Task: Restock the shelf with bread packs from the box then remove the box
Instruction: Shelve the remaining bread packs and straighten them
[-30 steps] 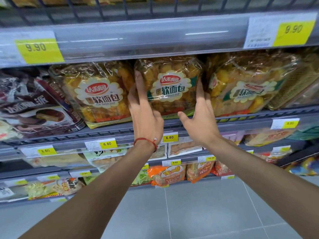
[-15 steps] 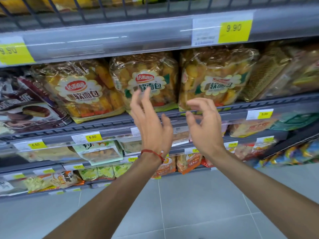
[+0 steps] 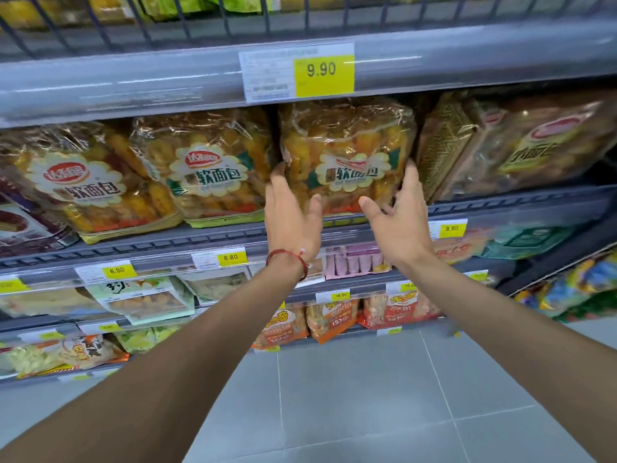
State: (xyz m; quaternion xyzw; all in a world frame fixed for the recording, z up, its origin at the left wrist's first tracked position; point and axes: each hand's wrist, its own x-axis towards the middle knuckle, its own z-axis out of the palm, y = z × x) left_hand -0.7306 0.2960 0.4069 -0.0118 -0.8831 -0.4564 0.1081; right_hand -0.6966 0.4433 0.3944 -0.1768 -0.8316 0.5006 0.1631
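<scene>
Three bread packs in clear wrap with white flower labels stand in a row on the grey shelf [image 3: 160,243]: the left pack [image 3: 83,182], the middle pack [image 3: 207,168] and the right pack [image 3: 347,152]. My left hand [image 3: 292,215], with a red string on its wrist, has its fingers spread and its fingertips at the right pack's left edge. My right hand [image 3: 399,222] is spread too, fingertips against that pack's right edge. Neither hand is closed around the pack. No box is in view.
A 9.90 price tag [image 3: 322,73] hangs on the shelf above. Dark brown cake packs [image 3: 20,215] sit to the left, and other bread packs [image 3: 521,148] to the right. Lower shelves carry snack bags [image 3: 330,319]. Grey floor tiles [image 3: 350,396] lie below.
Both hands let go of the middle bread pack, pulled back, and moved right to flank the right pack. The view has shifted right as well.
</scene>
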